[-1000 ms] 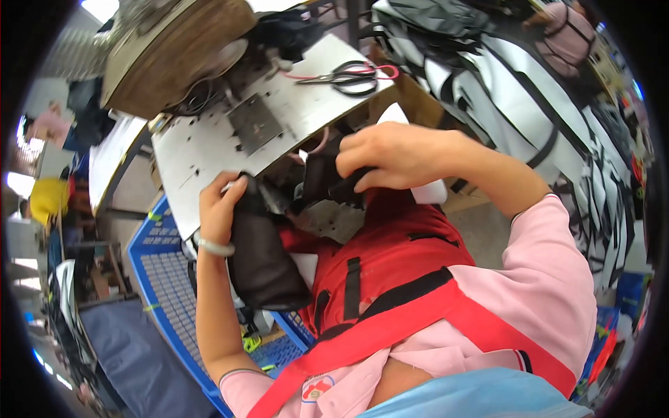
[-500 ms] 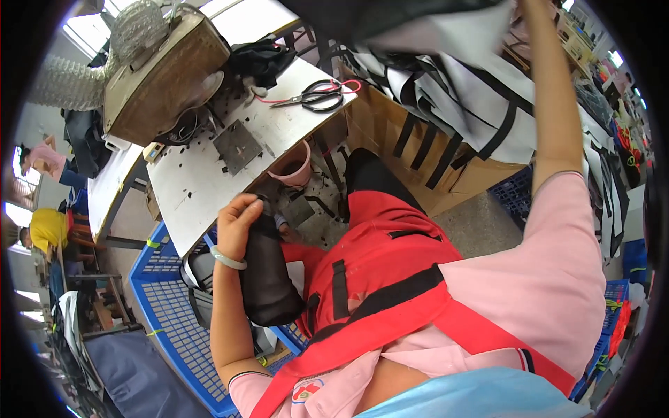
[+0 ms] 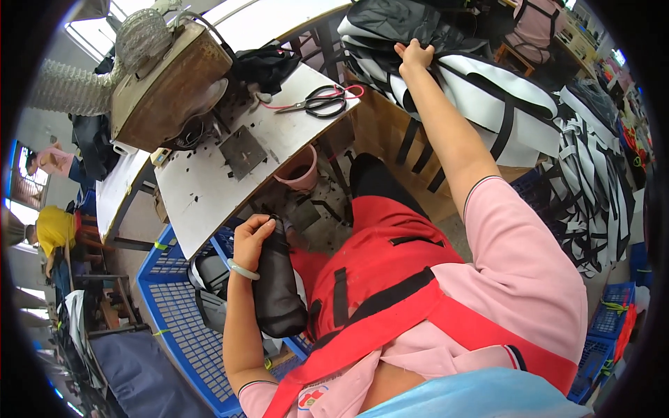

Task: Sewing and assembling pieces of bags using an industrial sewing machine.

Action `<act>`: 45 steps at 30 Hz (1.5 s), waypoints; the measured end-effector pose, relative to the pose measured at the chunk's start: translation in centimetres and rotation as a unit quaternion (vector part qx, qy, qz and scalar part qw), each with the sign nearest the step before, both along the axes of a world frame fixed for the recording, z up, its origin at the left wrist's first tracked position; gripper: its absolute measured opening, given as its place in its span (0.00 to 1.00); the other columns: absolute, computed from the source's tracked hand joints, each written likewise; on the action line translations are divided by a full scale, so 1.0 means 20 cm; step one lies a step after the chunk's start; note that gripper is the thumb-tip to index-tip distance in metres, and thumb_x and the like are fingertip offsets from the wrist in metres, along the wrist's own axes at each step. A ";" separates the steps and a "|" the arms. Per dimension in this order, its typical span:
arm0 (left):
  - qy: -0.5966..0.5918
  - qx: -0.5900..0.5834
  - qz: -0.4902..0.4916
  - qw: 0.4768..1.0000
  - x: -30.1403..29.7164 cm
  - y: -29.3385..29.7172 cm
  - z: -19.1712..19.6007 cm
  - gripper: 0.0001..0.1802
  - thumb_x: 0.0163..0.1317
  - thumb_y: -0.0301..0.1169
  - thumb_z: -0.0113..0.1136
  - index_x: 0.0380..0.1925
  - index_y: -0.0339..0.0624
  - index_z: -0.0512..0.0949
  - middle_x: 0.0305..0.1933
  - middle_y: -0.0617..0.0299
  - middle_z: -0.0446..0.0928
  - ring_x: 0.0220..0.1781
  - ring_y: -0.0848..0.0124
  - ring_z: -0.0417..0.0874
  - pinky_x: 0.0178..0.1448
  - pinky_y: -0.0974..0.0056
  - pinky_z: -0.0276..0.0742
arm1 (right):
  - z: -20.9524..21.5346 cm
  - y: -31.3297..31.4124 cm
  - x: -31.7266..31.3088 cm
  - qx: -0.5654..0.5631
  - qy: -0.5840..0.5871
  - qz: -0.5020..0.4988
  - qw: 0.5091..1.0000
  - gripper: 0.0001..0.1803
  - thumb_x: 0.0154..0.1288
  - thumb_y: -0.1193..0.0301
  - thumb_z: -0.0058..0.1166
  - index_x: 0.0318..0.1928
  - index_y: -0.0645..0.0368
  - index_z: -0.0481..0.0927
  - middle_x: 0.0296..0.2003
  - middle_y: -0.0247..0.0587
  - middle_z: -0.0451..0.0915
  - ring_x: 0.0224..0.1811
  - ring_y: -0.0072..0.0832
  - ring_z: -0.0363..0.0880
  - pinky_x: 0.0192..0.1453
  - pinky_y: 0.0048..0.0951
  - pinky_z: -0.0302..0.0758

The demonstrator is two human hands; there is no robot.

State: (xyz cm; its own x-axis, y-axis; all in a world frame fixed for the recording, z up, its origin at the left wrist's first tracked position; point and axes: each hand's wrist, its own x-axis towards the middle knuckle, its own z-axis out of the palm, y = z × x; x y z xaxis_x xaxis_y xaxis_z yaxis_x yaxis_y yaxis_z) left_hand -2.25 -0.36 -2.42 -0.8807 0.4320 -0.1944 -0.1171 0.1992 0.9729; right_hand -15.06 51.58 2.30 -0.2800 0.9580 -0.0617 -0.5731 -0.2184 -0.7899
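My left hand (image 3: pixel 252 239) is closed, its fingers pinching the top end of a dark grey, sleeve-like fabric piece (image 3: pixel 279 292). That piece hangs beside my red apron, over the rim of a blue plastic basket (image 3: pixel 167 292). Stretched far ahead, my right hand (image 3: pixel 416 57) lies on a heap of white and dark grey fabric pieces (image 3: pixel 481 87) with black straps. Its thumb and visible fingers are apart, touching the dark cloth (image 3: pixel 397 24) on top; the fingertips are partly hidden.
On the white table (image 3: pixel 188 202) lie black-handled scissors (image 3: pixel 324 103), a dark metal plate (image 3: pixel 243 152) and black scraps. A boxy brown machine (image 3: pixel 164 87) with a ribbed duct stands there. Under the edge is a pink bucket (image 3: pixel 300 171). More strapped pieces (image 3: pixel 592 195) hang at right.
My right arm has come down and inward from the upper right. The dark and white cloth that was raised in the air now lies on the heap. My left hand keeps its hold.
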 end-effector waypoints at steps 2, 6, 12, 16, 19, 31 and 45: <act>-0.015 0.003 0.010 1.000 0.00 -0.01 -0.03 0.07 0.59 0.28 0.63 0.35 0.35 0.81 0.32 0.71 0.76 0.35 0.82 0.73 0.42 0.74 0.69 | -0.01 0.01 0.01 0.028 -0.009 0.043 0.999 0.25 0.66 0.75 0.45 0.61 0.64 0.54 0.45 0.57 0.73 0.24 0.37 0.82 0.23 0.31 0.83; 0.015 0.000 0.069 0.997 -0.08 -0.01 0.00 0.11 0.58 0.30 0.64 0.38 0.36 0.82 0.33 0.69 0.78 0.35 0.79 0.74 0.42 0.73 0.69 | -0.08 -0.07 0.10 0.170 -0.040 0.155 0.972 0.28 0.64 0.72 0.52 0.59 0.58 0.52 0.40 0.53 0.74 0.24 0.37 0.82 0.23 0.33 0.81; 0.099 0.022 0.163 0.981 -0.28 0.16 0.05 0.17 0.52 0.39 0.66 0.36 0.36 0.85 0.32 0.58 0.84 0.34 0.73 0.81 0.42 0.66 0.76 | -0.25 -1.19 0.74 0.258 -0.144 0.706 0.644 0.17 0.67 0.66 0.54 0.52 0.64 0.76 0.38 0.36 0.79 0.36 0.20 0.77 0.39 0.21 0.75; 0.122 -0.026 0.179 0.976 -0.20 0.39 -0.05 0.16 0.47 0.39 0.69 0.32 0.39 0.86 0.30 0.58 0.84 0.34 0.71 0.83 0.43 0.67 0.76 | -0.25 -1.62 1.10 0.489 -0.303 0.779 0.247 0.25 0.58 0.63 0.64 0.46 0.75 0.77 0.41 0.48 0.82 0.43 0.28 0.80 0.48 0.28 0.75; 0.090 0.007 0.184 0.979 -0.14 0.41 -0.17 0.13 0.49 0.35 0.69 0.31 0.38 0.85 0.29 0.57 0.83 0.33 0.72 0.83 0.43 0.66 0.78 | -0.32 -1.67 1.18 0.312 -0.217 0.820 0.428 0.19 0.61 0.66 0.61 0.44 0.71 0.79 0.39 0.41 0.83 0.41 0.22 0.78 0.48 0.25 0.74; 0.237 -0.284 0.374 0.850 0.26 -0.88 -0.49 0.12 0.58 0.25 0.55 0.42 0.40 0.82 0.39 0.53 0.82 0.41 0.62 0.83 0.47 0.64 0.77 | -0.58 -1.40 1.08 0.071 -0.290 0.798 0.523 0.19 0.68 0.57 0.55 0.51 0.57 0.77 0.41 0.30 0.81 0.38 0.19 0.77 0.39 0.24 0.72; 0.266 -0.256 0.256 0.893 0.39 -0.71 -0.51 0.09 0.53 0.30 0.53 0.29 0.41 0.82 0.35 0.50 0.81 0.40 0.49 0.80 0.43 0.52 0.74 | -0.25 -1.23 0.95 -0.055 -0.210 0.748 0.627 0.15 0.70 0.58 0.50 0.40 0.58 0.76 0.26 0.33 0.77 0.21 0.21 0.71 0.22 0.23 0.67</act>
